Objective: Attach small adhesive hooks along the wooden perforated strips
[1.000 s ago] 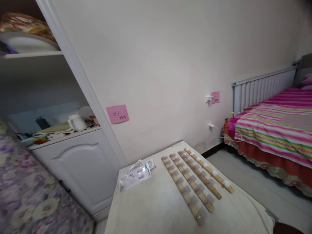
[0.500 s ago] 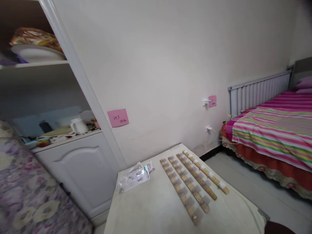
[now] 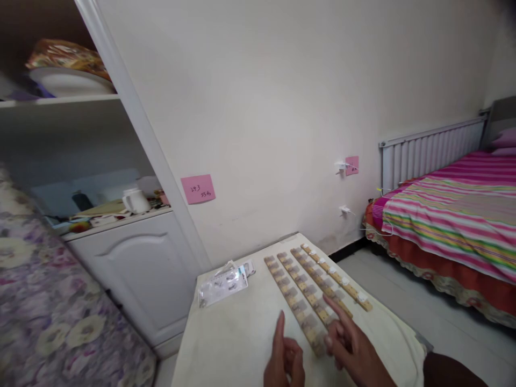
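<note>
My left hand (image 3: 283, 357) is over the near part of the table, left of the strips, its index finger stretched out and the others loosely curled. Nothing shows in it. My right hand (image 3: 351, 344) points with its index finger above the near ends of the wooden strips, also holding nothing visible; whether it touches them I cannot tell. Several wooden strips lie side by side. The leftmost strip (image 3: 290, 293) and its neighbours carry translucent greyish squares; the rightmost strip (image 3: 352, 291) carries white round pieces.
A cream-covered table (image 3: 234, 333) bears clear plastic packaging (image 3: 223, 285) at its far left. Behind stands a wall with pink notes (image 3: 198, 189) and plugs (image 3: 342, 166). Shelves with a white jug (image 3: 137, 201) are at the left, a striped bed (image 3: 447, 209) at the right.
Both my hands have come into view from below, over the table and the near ends of the strips. The view has shifted slightly; the strips and packaging keep their places.
</note>
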The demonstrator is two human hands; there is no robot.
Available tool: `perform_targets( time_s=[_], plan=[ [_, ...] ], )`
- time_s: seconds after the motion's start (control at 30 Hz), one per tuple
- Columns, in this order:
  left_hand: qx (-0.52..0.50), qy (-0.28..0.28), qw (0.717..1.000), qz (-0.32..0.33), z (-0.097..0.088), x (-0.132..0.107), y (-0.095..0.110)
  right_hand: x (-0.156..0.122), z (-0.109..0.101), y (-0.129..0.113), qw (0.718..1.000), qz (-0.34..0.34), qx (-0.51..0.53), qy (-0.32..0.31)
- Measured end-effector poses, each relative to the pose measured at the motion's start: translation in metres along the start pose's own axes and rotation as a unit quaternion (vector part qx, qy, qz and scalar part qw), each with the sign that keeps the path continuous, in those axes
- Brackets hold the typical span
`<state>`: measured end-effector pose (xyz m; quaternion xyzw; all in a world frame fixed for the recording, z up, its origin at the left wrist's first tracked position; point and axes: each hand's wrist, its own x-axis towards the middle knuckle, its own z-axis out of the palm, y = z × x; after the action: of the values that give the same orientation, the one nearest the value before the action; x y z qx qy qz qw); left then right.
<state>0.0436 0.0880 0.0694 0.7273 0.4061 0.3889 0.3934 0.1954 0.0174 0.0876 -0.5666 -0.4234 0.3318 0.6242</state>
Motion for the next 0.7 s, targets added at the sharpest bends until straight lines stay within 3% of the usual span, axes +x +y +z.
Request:
perform_targets(
  time_s=[0.13,0.27,0.47,0.7],
  plan=[
    [0.078,0.083,0.990,0.085,-0.025,0.012,0.046,0.010,-0.003,-0.049,0.987,-0.104,-0.120,0.023],
    [0.187,0.115,0.973,0.072,-0.043,0.015,0.071,0.023,-0.004,-0.058,0.963,-0.167,-0.207,0.041],
    [0.321,0.110,0.941,0.000,-0.057,0.022,0.071,0.036,-0.006,-0.054,0.934,-0.225,-0.272,0.050],
    [0.359,0.086,0.928,-0.048,-0.067,0.024,0.064,0.041,-0.010,-0.047,0.932,-0.223,-0.280,0.051]
  ],
)
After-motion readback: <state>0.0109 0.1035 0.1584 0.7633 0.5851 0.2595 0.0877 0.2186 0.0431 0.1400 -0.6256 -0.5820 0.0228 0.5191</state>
